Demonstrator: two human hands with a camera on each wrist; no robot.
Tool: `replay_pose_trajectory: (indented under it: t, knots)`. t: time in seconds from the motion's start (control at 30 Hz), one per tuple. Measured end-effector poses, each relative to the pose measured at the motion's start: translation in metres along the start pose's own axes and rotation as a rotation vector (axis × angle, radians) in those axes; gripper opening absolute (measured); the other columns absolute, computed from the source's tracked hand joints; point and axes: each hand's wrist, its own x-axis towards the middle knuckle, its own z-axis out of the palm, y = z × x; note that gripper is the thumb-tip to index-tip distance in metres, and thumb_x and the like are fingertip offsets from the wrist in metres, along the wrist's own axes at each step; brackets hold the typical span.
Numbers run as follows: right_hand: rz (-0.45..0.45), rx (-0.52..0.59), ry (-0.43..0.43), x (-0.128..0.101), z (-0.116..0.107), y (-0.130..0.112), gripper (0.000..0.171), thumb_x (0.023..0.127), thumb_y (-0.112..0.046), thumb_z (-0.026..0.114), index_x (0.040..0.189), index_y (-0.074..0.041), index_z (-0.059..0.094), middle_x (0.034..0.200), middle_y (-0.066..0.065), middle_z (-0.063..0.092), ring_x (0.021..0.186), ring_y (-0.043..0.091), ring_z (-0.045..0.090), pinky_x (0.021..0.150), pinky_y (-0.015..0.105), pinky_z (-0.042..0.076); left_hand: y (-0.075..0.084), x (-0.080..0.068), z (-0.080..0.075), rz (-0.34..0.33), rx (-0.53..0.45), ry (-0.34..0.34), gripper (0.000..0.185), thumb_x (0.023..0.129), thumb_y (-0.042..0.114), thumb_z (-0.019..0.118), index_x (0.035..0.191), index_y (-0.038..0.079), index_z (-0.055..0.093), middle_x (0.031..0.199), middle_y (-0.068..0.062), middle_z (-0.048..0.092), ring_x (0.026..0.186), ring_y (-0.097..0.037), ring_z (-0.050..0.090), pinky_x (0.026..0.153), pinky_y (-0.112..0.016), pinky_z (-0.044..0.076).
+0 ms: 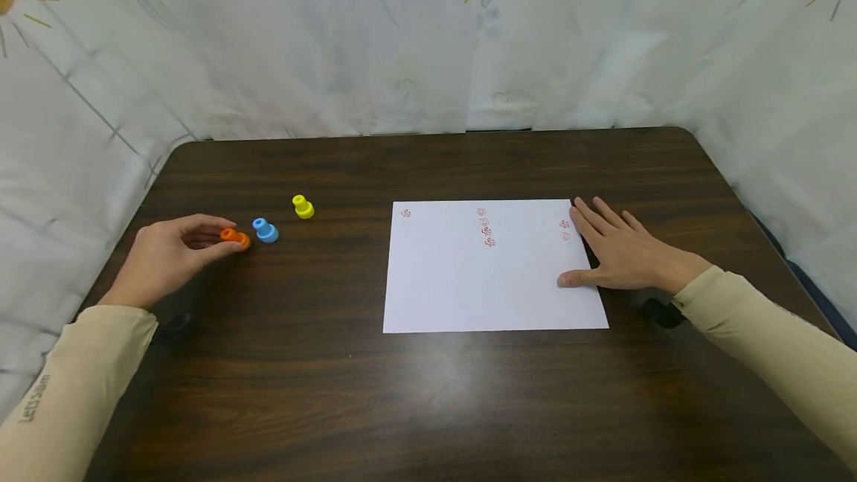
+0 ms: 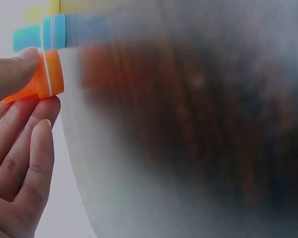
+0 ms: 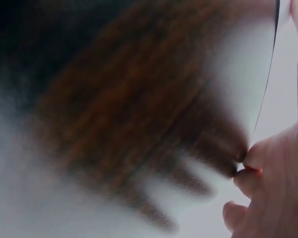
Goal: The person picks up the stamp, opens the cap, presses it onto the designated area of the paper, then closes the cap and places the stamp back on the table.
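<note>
Both hands are on the bench: the left hand [image 1: 175,253] pinches the orange stamp [image 1: 235,237] between thumb and fingertips near the left edge, the stamp tipped on its side, while the right hand [image 1: 619,250] lies flat with straight fingers on the right edge of the white paper [image 1: 482,281], pinning it and gripping nothing. Just beside the orange stamp stands the blue stamp [image 1: 265,230], and a little further toward the far edge the yellow stamp [image 1: 303,206]. The paper lies at the middle of the bench [image 1: 428,393] and carries small red prints [image 1: 486,227] along its far edge. By my reading, picking up the stamp is the step in hand; the next move calls for lifting it clear of the blue one, carrying it over a bare part of the sheet and pressing straight down. Both wrist views are badly blurred, the prints are too small to read, and the stamp's face is hidden.
</note>
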Motion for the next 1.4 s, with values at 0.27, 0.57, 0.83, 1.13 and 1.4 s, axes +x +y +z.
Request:
replay_pose_trajectory:
  t: [0.27, 0.57, 0.83, 1.13, 1.4]
  knots:
    - [0.000, -0.013, -0.009, 0.001, 0.002, 0.002, 0.124, 0.085, -0.079, 0.062, 0.165, -0.001, 0.008, 0.175, 0.022, 0.004, 0.161, 0.049, 0.004, 0.122, 0.079, 0.008, -0.001, 0.009, 0.000, -0.010, 0.025, -0.033, 0.041, 0.087, 0.025, 0.085, 0.121, 0.004, 0.074, 0.111, -0.026, 0.076, 0.073, 0.026, 0.051, 0.063, 0.002, 0.041]
    - [0.001, -0.009, 0.008, 0.001, 0.001, 0.001, 0.124, 0.085, -0.078, 0.062, 0.166, -0.002, 0.008, 0.175, 0.021, 0.004, 0.162, 0.048, 0.004, 0.124, 0.077, 0.008, 0.002, 0.015, -0.002, -0.025, 0.076, -0.062, 0.046, 0.088, 0.024, 0.085, 0.127, 0.003, 0.071, 0.112, -0.026, 0.076, 0.094, -0.038, 0.075, 0.062, -0.001, 0.043]
    - [0.004, 0.001, 0.008, 0.000, -0.001, 0.000, 0.124, 0.085, -0.078, 0.063, 0.166, -0.002, 0.008, 0.175, 0.020, 0.003, 0.162, 0.047, 0.003, 0.124, 0.077, 0.008, 0.005, 0.019, -0.002, -0.011, 0.083, -0.080, 0.047, 0.089, 0.024, 0.083, 0.130, 0.004, 0.070, 0.113, -0.026, 0.076, 0.098, -0.040, 0.075, 0.064, -0.001, 0.040]
    - [0.000, 0.008, -0.004, 0.000, 0.000, 0.001, 0.125, 0.085, -0.079, 0.063, 0.165, -0.001, 0.006, 0.175, 0.022, 0.003, 0.161, 0.049, 0.003, 0.123, 0.078, 0.008, 0.006, 0.021, -0.001, -0.035, 0.091, -0.123, 0.055, 0.092, 0.031, 0.080, 0.137, 0.003, 0.065, 0.118, -0.029, 0.074, 0.103, -0.043, 0.074, 0.063, -0.012, 0.051]
    - [-0.006, -0.002, 0.003, 0.000, 0.002, 0.001, 0.125, 0.085, -0.079, 0.062, 0.165, -0.001, 0.008, 0.175, 0.022, 0.004, 0.161, 0.048, 0.004, 0.123, 0.079, 0.009, 0.009, 0.017, -0.005, -0.025, 0.063, -0.090, 0.057, 0.088, 0.037, 0.084, 0.134, 0.008, 0.069, 0.114, -0.022, 0.078, 0.080, 0.018, 0.063, 0.066, -0.001, 0.040]
